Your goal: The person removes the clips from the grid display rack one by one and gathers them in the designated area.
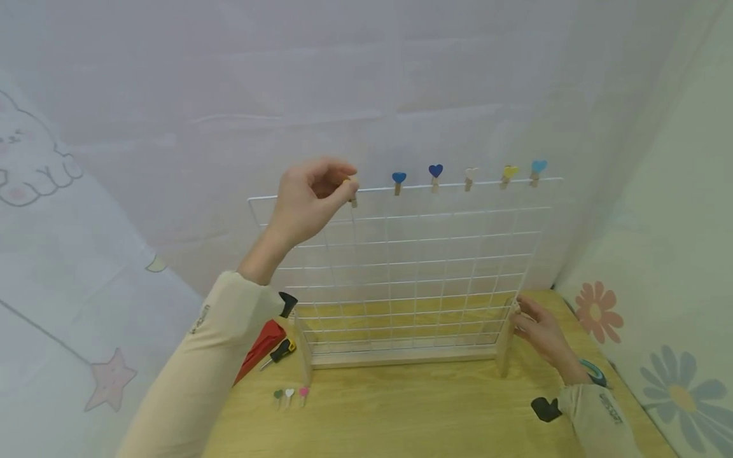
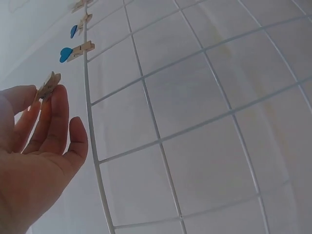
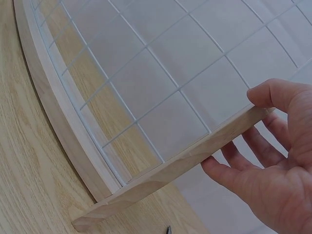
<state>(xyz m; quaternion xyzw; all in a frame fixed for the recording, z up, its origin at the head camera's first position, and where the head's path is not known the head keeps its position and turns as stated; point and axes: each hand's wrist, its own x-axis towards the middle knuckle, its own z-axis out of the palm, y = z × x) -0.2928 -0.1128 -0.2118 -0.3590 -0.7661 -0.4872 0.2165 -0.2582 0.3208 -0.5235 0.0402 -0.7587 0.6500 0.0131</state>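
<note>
My left hand (image 1: 306,202) is up at the top wire of a white wire grid (image 2: 159,141). Between thumb and fingertips it pinches a small wooden clothespin (image 2: 47,87); a gap shows between this pin and the wire in the left wrist view. Farther right along the top wire sit several heart-topped clothespins, among them a blue one (image 1: 398,178), a purple one (image 1: 436,171) and a light-blue one (image 1: 538,166). Low on the right, my right hand (image 3: 287,156) grips the grid stand's wooden upright (image 3: 190,155), thumb on one side and fingers on the other.
Three clothespins with green (image 1: 278,394), white (image 1: 289,392) and pink (image 1: 303,392) hearts lie on the wooden table (image 1: 401,407). Left of the stand are a screwdriver (image 1: 280,351) and a red folded item (image 1: 262,346). Patterned cloth hangs behind and at both sides.
</note>
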